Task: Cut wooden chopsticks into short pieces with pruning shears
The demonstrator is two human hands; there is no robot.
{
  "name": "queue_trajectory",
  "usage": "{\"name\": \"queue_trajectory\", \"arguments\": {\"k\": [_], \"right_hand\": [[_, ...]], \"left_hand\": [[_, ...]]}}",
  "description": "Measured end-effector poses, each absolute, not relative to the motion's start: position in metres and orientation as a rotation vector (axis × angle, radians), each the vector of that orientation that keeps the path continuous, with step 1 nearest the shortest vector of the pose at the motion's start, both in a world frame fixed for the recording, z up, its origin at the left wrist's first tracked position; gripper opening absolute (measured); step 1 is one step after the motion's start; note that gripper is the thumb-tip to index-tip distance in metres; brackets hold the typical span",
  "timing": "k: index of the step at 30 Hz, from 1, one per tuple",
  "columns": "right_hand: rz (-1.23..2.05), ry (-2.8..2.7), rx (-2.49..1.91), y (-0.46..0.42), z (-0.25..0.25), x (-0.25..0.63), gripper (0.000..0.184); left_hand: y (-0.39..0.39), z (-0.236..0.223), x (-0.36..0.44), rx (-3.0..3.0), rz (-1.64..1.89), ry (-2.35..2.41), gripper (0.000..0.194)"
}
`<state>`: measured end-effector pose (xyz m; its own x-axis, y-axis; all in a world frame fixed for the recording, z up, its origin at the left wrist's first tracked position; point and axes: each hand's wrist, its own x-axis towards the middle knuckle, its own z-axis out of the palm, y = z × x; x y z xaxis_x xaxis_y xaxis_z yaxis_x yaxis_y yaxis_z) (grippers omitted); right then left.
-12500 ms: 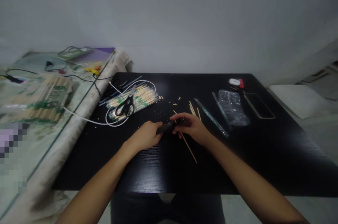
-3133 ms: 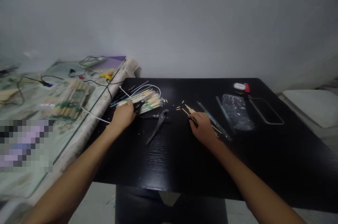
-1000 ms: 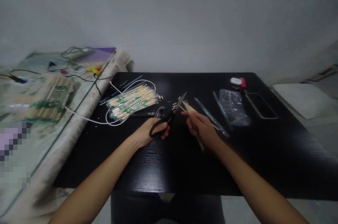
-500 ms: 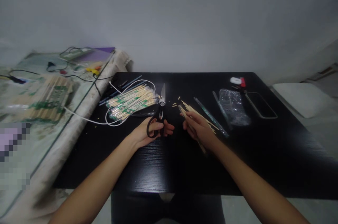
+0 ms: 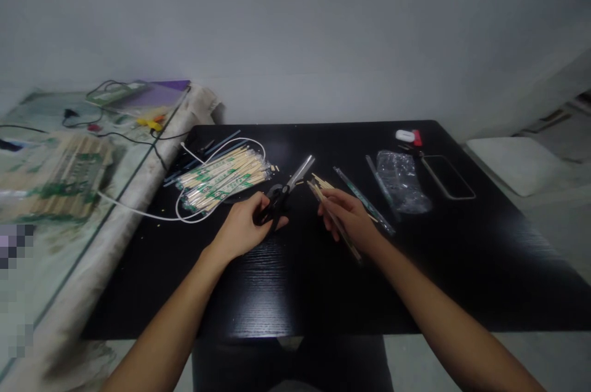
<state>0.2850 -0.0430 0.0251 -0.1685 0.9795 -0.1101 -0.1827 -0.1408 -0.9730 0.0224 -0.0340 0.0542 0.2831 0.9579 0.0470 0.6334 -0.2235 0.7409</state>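
My left hand (image 5: pixel 247 223) is closed on black-handled scissors (image 5: pixel 299 174), with the thumb and fingers at the handles. Their blades point up and to the right, toward my right hand. My right hand (image 5: pixel 348 216) pinches wrapped chopsticks (image 5: pixel 344 235) in a clear sleeve, slanting down to the right. The tip of the sleeve sticks out past the fingers, a little apart from the scissor blades. Loose thin sticks (image 5: pixel 323 181) lie behind and under my right hand, partly hidden by it. Grey pliers (image 5: pixel 273 188) lie behind the scissors, mostly covered.
Packs of wrapped chopsticks (image 5: pixel 224 176) lie at left, with a white cable (image 5: pixel 152 215) looping around them. To the right are a green-printed sleeve (image 5: pixel 364 200), a crumpled clear bag (image 5: pixel 401 183), a phone-shaped frame (image 5: pixel 447 176) and a white case (image 5: pixel 405 136). More bundles (image 5: pixel 69 176) lie on the side table.
Earlier my hands held the pliers and one stick; since then the pliers were laid down and the scissors picked up. In the last half second the scissor blades swung rightward toward the wrapped chopsticks.
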Motion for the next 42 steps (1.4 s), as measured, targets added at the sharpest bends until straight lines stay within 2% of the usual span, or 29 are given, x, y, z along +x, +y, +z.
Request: {"name": "queue_trajectory", "arguments": {"k": [6, 14, 22, 42], "right_hand": [[1.348, -1.142, -1.126, -0.041, 0.041, 0.298, 0.036], [1.312, -1.206, -1.124, -0.042, 0.039, 0.301, 0.036], [1.3, -1.252, -1.147, -0.041, 0.035, 0.302, 0.033], [1.264, -1.266, -1.164, -0.041, 0.033, 0.302, 0.034]], "left_hand": [[-0.031, 0.055, 0.019, 2.122, 0.554, 1.451, 0.042], [-0.03, 0.052, 0.021, 2.163, 0.536, 1.455, 0.022], [-0.031, 0.054, 0.022, 2.181, 0.487, 1.486, 0.014], [-0.03, 0.055, 0.022, 2.186, 0.391, 1.513, 0.016]]}}
